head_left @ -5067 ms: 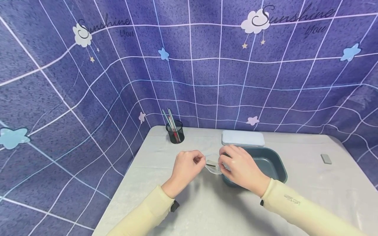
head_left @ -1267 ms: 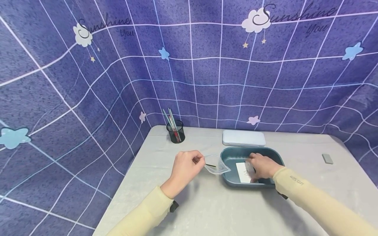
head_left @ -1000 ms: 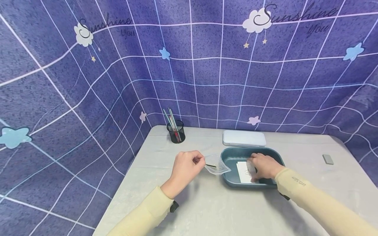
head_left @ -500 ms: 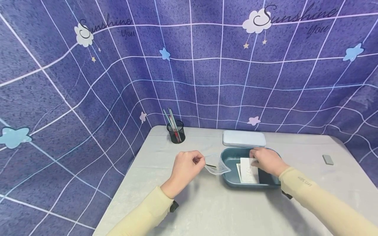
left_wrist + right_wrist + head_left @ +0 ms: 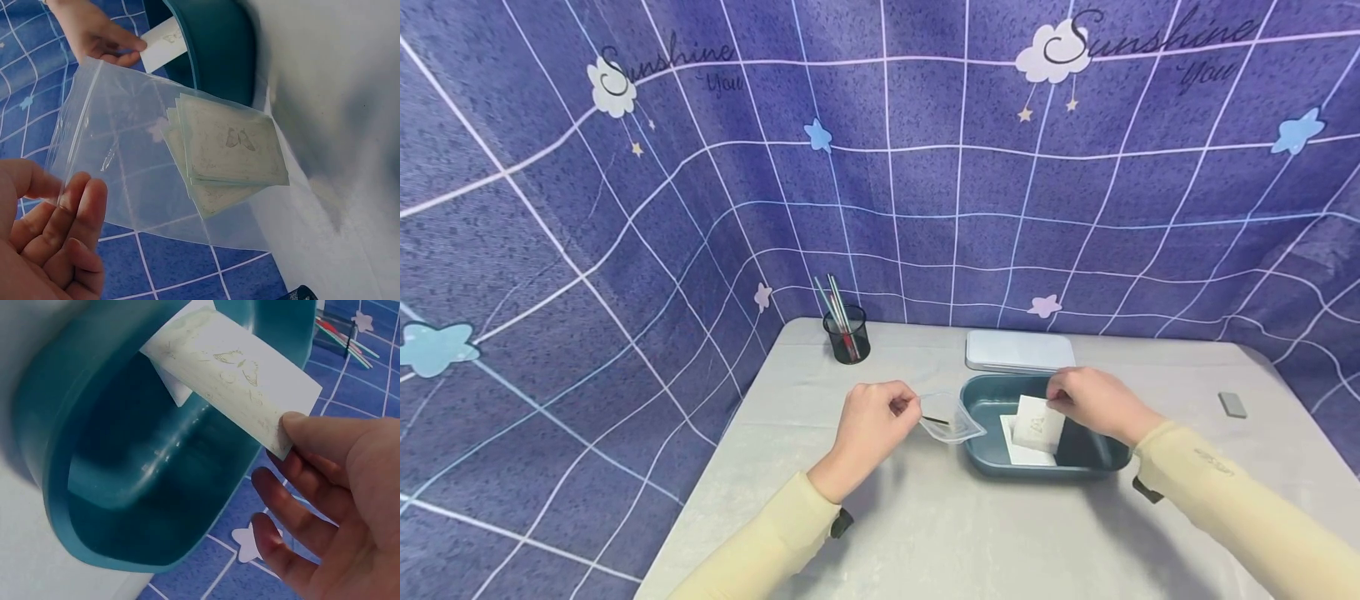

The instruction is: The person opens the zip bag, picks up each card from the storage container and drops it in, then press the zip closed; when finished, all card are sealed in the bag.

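Note:
My left hand (image 5: 876, 421) pinches the top edge of a clear zip bag (image 5: 140, 156) between thumb and fingers. Inside the bag is a fanned stack of pale cards (image 5: 237, 150), the front one printed with a butterfly. Over a teal basin (image 5: 1037, 473), my right hand (image 5: 1097, 402) pinches one corner of a pale butterfly card (image 5: 228, 372) between thumb and index finger, its other fingers loosely bent. That card is tilted and lifted off the basin floor. Below it, another white card (image 5: 1026, 456) lies in the basin, partly covered in this view.
Behind the basin lies a pale blue flat case (image 5: 1019, 352). A black mesh cup (image 5: 847, 337) with pencils stands at the back left of the white-covered table (image 5: 895, 533). A small grey block (image 5: 1232, 405) sits at the right. A blue patterned curtain (image 5: 925, 192) surrounds the table.
Earlier both hands were at the bag. My right hand then reached into the basin and has since raised a card up and to the right. My left hand has stayed in place.

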The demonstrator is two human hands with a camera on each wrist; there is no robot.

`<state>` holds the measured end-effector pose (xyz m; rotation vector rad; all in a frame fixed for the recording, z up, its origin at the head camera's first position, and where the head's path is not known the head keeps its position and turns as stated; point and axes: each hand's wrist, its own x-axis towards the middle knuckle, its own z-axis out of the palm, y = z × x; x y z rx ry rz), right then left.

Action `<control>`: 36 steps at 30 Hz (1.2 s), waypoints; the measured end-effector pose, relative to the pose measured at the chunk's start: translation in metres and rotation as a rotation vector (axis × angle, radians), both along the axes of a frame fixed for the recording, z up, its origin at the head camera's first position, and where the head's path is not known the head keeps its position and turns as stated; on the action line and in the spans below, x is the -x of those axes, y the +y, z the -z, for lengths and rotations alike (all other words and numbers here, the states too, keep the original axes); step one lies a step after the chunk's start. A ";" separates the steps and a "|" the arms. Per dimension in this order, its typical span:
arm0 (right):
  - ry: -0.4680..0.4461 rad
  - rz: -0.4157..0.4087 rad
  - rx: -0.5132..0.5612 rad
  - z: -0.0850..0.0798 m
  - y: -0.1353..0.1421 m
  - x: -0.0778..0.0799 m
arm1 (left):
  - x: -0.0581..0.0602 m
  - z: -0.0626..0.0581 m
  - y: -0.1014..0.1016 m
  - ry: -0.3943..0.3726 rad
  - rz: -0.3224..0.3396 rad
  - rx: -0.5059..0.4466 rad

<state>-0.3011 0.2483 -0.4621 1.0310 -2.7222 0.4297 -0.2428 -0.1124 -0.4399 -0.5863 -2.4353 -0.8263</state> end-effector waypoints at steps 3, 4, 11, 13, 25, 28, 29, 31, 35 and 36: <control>-0.015 -0.011 -0.008 -0.004 0.001 -0.004 | 0.000 0.000 0.000 0.004 0.000 -0.002; -0.018 -0.013 -0.006 -0.006 0.001 -0.006 | 0.000 0.000 0.000 0.005 0.000 -0.003; 0.045 0.038 0.052 -0.018 -0.005 -0.018 | 0.000 -0.001 0.000 -0.001 -0.001 -0.007; 0.076 0.057 0.070 -0.021 -0.008 -0.021 | 0.000 -0.001 0.000 0.001 -0.002 -0.006; 0.273 0.026 0.171 -0.046 -0.027 -0.040 | -0.001 -0.002 0.002 -0.007 -0.011 -0.007; 0.306 0.004 0.185 -0.054 -0.031 -0.045 | -0.002 -0.002 0.002 -0.009 -0.015 -0.002; 0.316 -0.003 0.192 -0.057 -0.033 -0.046 | -0.002 -0.002 0.002 -0.009 -0.015 -0.001; 0.336 -0.021 0.208 -0.063 -0.036 -0.051 | -0.002 -0.002 0.001 -0.009 -0.016 -0.002; 0.394 -0.079 0.233 -0.075 -0.045 -0.060 | -0.002 -0.001 0.001 -0.005 -0.019 -0.004; 0.410 -0.095 0.238 -0.078 -0.048 -0.062 | -0.002 -0.001 0.001 -0.003 -0.019 -0.004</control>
